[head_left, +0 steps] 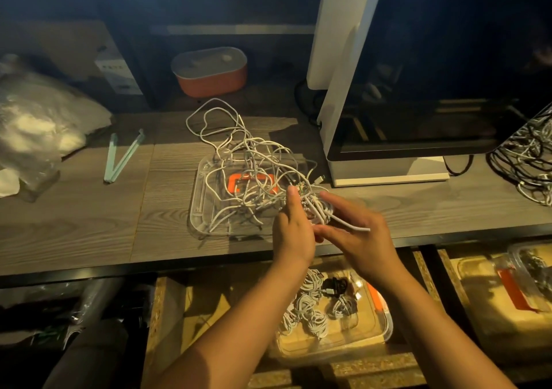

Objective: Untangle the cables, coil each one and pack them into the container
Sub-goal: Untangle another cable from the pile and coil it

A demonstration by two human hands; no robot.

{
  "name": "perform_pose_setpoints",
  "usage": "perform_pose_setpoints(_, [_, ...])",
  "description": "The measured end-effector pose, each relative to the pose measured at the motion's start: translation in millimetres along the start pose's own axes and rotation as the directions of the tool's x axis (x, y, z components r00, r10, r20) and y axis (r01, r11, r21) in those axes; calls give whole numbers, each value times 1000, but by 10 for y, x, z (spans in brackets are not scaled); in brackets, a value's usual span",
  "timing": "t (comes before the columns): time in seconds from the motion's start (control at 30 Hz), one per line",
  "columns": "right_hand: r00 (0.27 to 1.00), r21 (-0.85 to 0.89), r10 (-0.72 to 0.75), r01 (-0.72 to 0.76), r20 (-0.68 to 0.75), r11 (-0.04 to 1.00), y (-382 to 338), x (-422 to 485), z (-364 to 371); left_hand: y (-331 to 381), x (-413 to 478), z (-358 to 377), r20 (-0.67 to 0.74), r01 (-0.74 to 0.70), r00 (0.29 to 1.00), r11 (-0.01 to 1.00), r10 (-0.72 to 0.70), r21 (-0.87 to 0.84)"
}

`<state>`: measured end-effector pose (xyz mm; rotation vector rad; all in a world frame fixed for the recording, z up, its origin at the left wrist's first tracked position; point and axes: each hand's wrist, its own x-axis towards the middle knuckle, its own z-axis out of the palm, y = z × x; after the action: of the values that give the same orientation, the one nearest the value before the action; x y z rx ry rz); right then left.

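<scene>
White coils (307, 305) in clear container (388, 327)

Both bare arms reach forward, and the hands meet close together. The left hand (294, 230) shows its back with the thumb pointing up, and it holds a small bundle of white cable (318, 209) against its palm. The right hand (363, 239) is just beside it. Its pointing finger and thumb are stretched out, and the cable runs between them. This hand is blurry, so its grip is unclear.
</scene>
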<state>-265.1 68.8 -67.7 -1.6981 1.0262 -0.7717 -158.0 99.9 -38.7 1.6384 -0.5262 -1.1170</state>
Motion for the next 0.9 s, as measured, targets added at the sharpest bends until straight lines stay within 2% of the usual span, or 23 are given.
perform_pose_setpoints(0.2, [1000,75,21,-21,-1,997,21,-34,50,-101,66,-59,67,-18,998,999,15,47])
perform_pose_setpoints(0.37, [994,91,98,-101,38,991,151,-240,95,-353,59,-222,251,-67,968,974,11,216])
perform_pose_setpoints(0.5, [984,88,176,-175,-9,981,418,-381,246,-760,119,-303,288,22,954,978,-83,207])
perform_pose_setpoints(0.6, [968,7,250,-250,-6,968,741,-477,320,-985,76,-356,289,45,951,971,-113,233])
perform_pose_setpoints(0.67, [959,-82,281,-276,50,958,896,-540,360,-1132,61,-387,287,50,947,948,-145,313])
perform_pose_setpoints(0.8, [914,-223,362,-320,183,921,1095,-617,448,-1289,80,-341,311,73,933,941,-182,331])
perform_pose_setpoints(0.9, [895,-196,416,-385,159,902,1215,-633,492,-1366,109,-268,390,14,904,925,-174,380])
